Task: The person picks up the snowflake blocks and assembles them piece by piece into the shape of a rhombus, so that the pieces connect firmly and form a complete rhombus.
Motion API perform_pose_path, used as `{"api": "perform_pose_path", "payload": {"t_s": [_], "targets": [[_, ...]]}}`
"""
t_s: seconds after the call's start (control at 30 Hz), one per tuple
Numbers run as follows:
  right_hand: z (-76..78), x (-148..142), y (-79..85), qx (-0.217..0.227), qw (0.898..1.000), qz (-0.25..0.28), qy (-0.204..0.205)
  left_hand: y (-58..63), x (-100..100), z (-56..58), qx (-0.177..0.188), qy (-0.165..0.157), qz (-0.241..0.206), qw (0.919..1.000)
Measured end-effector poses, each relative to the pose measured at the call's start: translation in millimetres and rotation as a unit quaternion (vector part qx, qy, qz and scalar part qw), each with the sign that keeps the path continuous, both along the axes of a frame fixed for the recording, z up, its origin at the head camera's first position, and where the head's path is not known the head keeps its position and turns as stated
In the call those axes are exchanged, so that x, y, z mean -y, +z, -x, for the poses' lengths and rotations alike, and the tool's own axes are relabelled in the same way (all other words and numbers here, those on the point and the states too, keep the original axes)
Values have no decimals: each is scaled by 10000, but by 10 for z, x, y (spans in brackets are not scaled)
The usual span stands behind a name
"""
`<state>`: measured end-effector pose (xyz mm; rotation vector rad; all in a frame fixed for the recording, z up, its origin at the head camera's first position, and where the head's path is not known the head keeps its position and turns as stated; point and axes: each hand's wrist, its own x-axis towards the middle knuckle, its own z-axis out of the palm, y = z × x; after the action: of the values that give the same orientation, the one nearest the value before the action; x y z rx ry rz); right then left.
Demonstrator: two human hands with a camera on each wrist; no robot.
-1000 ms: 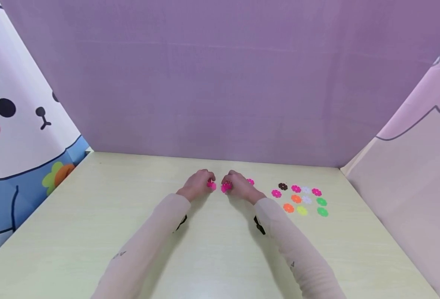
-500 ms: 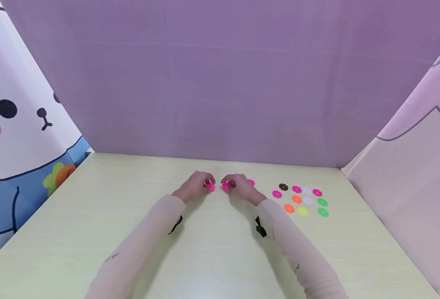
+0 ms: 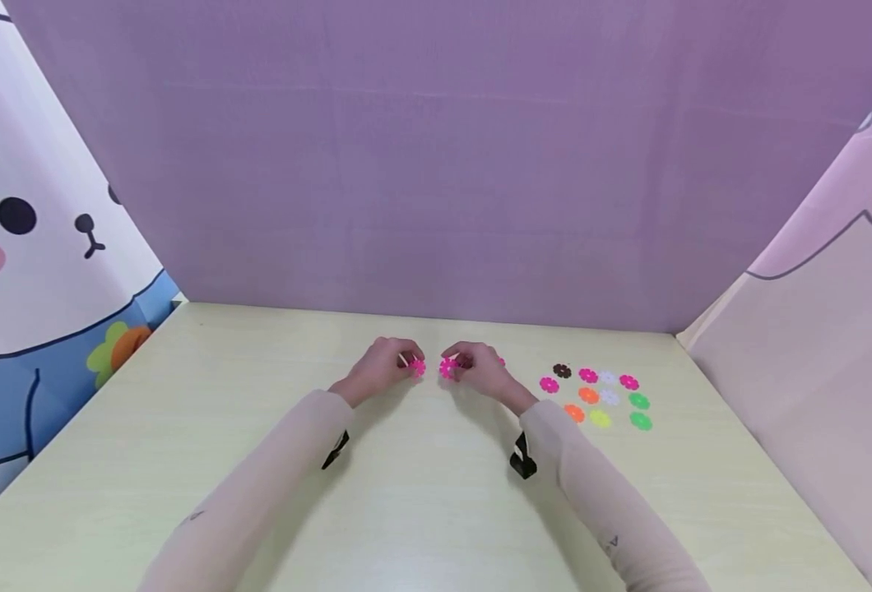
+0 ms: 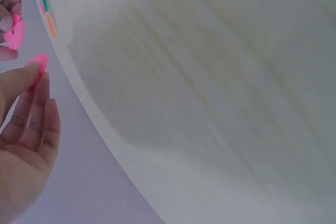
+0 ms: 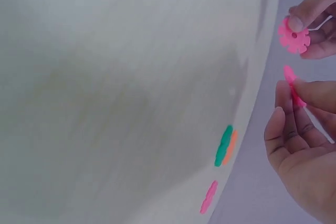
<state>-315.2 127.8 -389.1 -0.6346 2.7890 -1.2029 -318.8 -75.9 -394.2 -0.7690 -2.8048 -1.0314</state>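
My left hand (image 3: 379, 367) pinches a pink interlocking disc (image 3: 419, 367) between thumb and fingertips, over the back middle of the table. Facing it, my right hand (image 3: 486, 370) pinches a second pink disc (image 3: 447, 367) in the same way. A narrow gap separates the two discs. In the right wrist view, the left hand's disc (image 5: 294, 35) shows its notched rim and centre hole, while the right hand's disc (image 5: 292, 85) is seen nearly edge-on. Just behind the right hand, another pink disc (image 3: 502, 362) is mostly hidden.
To the right, several flat discs lie on the pale table (image 3: 436, 510), among them a brown disc (image 3: 562, 371), a yellow disc (image 3: 600, 418), a green disc (image 3: 640, 421) and an orange disc (image 3: 587, 395). A purple backdrop (image 3: 436, 181) rises along the rear edge.
Both wrists have turned and the forearms have spread slightly outward. Each hand still pinches its pink disc, and the discs stay close together. The right hand now covers more of the disc behind it.
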Motion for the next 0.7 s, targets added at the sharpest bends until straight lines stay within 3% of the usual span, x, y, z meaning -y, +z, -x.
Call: {"api": "perform_pose_path", "payload": {"t_s": [0.33,0.53,0.7], "targets": [[-177,42,69,672,9882,1331,-346,34,34,-125,-110,-64,-647,9978],[-263,50,101,630,9848,1566,-413,27,24,-207,-269,-161,-815,9962],[-305,57,112,855,9797,1726,-559,11,16,-267,-354,-211,-1026,9939]]}}
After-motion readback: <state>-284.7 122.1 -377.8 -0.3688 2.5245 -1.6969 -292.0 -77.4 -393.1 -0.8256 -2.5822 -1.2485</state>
